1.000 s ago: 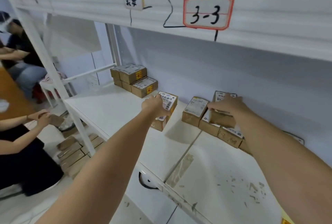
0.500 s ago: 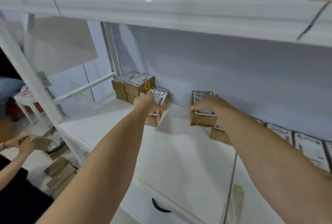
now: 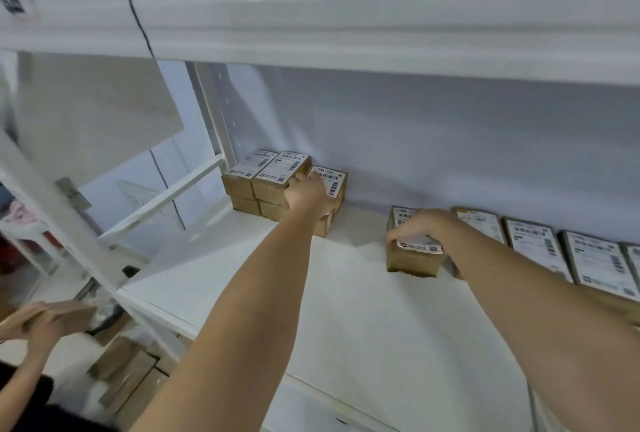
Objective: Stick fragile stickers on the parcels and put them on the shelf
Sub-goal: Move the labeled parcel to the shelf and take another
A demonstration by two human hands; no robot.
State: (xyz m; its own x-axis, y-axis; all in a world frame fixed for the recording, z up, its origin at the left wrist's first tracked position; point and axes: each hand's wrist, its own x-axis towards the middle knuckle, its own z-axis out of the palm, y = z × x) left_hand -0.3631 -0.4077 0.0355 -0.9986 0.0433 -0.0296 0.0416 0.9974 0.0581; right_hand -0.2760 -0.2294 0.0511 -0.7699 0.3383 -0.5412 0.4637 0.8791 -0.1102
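Parcels are going onto the white shelf (image 3: 346, 310) two at a time. Left hand (image 3: 306, 190) is curled around a labelled parcel (image 3: 332, 177), tucking it right up against the stack of boxes (image 3: 266, 177) in the back left corner. Right hand (image 3: 420, 225) grips another box (image 3: 415, 256) from above, long side pointing toward the back wall, just left of the row of parcels (image 3: 533, 241) lying flat. My guess is it needs sliding right to close that gap.
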